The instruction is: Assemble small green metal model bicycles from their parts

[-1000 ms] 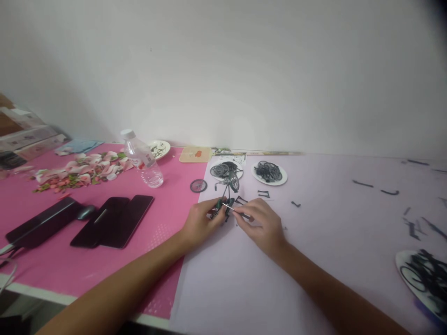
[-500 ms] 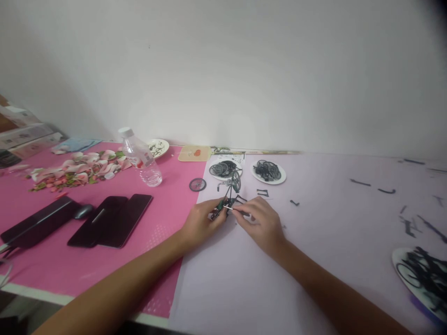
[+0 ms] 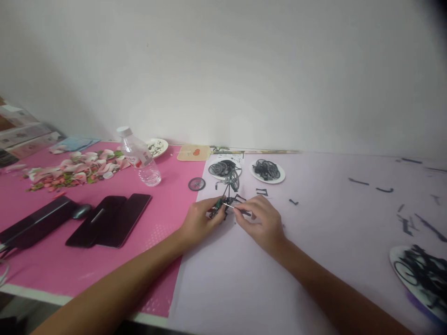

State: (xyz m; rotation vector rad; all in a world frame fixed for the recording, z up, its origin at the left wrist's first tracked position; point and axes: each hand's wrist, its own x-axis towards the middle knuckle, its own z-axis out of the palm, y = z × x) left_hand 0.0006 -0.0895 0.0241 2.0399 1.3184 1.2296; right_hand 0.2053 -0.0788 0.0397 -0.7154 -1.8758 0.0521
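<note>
A small dark-green model bicycle [image 3: 228, 193] lies partly built on the pale lilac mat [image 3: 314, 260] at the middle of the table. My left hand [image 3: 199, 222] is closed on its frame from the left. My right hand [image 3: 260, 221] pinches a thin metal tool [image 3: 229, 206] whose tip meets the frame between the two hands. A loose little wheel [image 3: 196, 184] lies on the pink mat just left of the model.
Two white plates of black parts [image 3: 267, 171] sit behind the model, another plate [image 3: 419, 277] at the right edge. Loose black pieces [image 3: 405, 223] scatter on the right. A water bottle [image 3: 139, 158], dark phones [image 3: 110, 220], and pink petals [image 3: 73, 168] lie on the pink mat [image 3: 87, 260].
Both hands stay on the model, shifting only slightly; the view has drifted a little, so everything sits slightly left and higher.
</note>
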